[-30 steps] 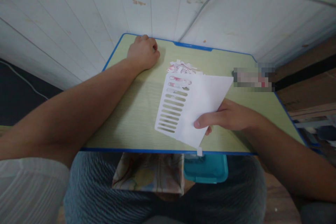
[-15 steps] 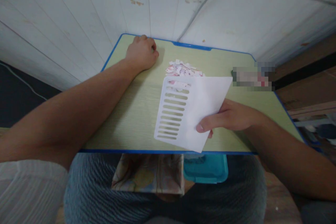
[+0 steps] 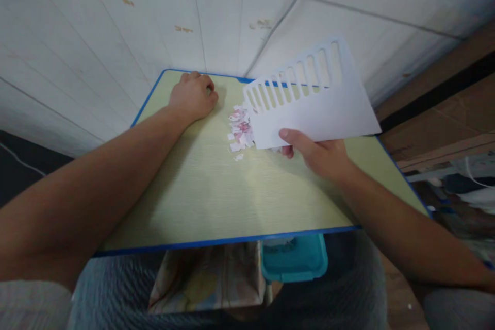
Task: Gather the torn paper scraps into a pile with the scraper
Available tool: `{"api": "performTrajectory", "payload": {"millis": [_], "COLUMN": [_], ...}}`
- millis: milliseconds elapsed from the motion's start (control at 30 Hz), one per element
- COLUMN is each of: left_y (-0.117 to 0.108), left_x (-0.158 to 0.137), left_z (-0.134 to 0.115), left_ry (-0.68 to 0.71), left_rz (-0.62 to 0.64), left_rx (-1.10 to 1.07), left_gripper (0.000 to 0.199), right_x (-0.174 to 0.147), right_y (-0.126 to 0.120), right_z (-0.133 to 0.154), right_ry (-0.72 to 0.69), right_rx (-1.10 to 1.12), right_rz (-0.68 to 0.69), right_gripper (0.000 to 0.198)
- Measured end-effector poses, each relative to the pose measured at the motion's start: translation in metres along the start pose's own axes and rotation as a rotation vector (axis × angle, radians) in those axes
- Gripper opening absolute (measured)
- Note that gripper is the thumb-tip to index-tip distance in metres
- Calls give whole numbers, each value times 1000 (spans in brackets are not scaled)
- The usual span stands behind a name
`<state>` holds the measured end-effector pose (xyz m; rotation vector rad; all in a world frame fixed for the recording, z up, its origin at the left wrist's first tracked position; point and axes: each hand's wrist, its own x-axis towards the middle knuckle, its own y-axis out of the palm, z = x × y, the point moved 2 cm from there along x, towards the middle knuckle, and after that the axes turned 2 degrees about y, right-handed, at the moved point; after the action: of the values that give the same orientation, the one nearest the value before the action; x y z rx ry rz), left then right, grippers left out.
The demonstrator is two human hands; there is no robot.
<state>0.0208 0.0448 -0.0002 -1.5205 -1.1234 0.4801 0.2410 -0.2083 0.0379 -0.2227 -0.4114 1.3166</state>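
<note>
My right hand (image 3: pixel 315 152) grips a white slotted board (image 3: pixel 309 116) by its near edge, thumb on top and fingers underneath. The board is tilted over the far right half of the table, its row of long slots facing the wall. At its left edge a small heap of torn paper scraps (image 3: pixel 242 129), white with pink and red marks, lies on the table; part of the heap is hidden beneath the board. My left hand (image 3: pixel 192 95) rests near the far left corner as a loose fist, with nothing visible in it, apart from the scraps.
The pale green table (image 3: pixel 185 201) has a blue rim and stands against a white panelled wall (image 3: pixel 154 20) with a cable (image 3: pixel 278 23). Below its front edge are a turquoise plastic container (image 3: pixel 297 260) and a patterned fabric box (image 3: pixel 216 278). Cardboard (image 3: pixel 441 129) stands at the right.
My right hand has turned the slotted board and moved it up and away, so its slots now point toward the wall. The left hand keeps its place on the table; the view has shifted.
</note>
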Motion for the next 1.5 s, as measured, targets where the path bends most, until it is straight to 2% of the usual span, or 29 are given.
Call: {"api": "performTrajectory", "payload": {"millis": [133, 267, 367, 533, 600, 733, 967, 1167, 1233, 1400, 1500], "left_y": [1, 2, 3, 5, 6, 4, 6, 10, 10, 8, 7], "left_x": [1, 2, 3, 4, 4, 2, 2, 5, 4, 3, 2], "left_z": [2, 4, 6, 6, 5, 1, 1, 6, 5, 2, 1], "left_ry": [16, 22, 16, 13, 7, -3, -8, 4, 3, -2, -8], "left_rz": [-11, -20, -11, -35, -36, -29, -46, -51, -50, -50, -44], "left_rx": [39, 66, 75, 42, 50, 95, 73, 56, 56, 56, 59], "left_gripper": [35, 37, 38, 36, 35, 36, 32, 32, 33, 32, 31], "right_x": [2, 4, 9, 18, 21, 23, 22, 20, 19, 19, 20], "right_y": [6, 5, -2, -22, -28, -30, -17, -5, -4, -11, -11], "right_z": [-5, -5, -4, -5, -7, -7, -8, -16, -15, -11, -13], "right_ry": [-74, -68, -18, 5, 30, 37, -1, 11, 17, -16, -32], "right_rx": [-65, -71, -46, 38, 49, 53, 43, 32, 34, 26, 2], "right_rz": [79, 54, -41, -298, -351, -352, -258, -73, -99, -280, -269], "right_gripper": [42, 41, 36, 26, 24, 20, 20, 24, 26, 24, 23]}}
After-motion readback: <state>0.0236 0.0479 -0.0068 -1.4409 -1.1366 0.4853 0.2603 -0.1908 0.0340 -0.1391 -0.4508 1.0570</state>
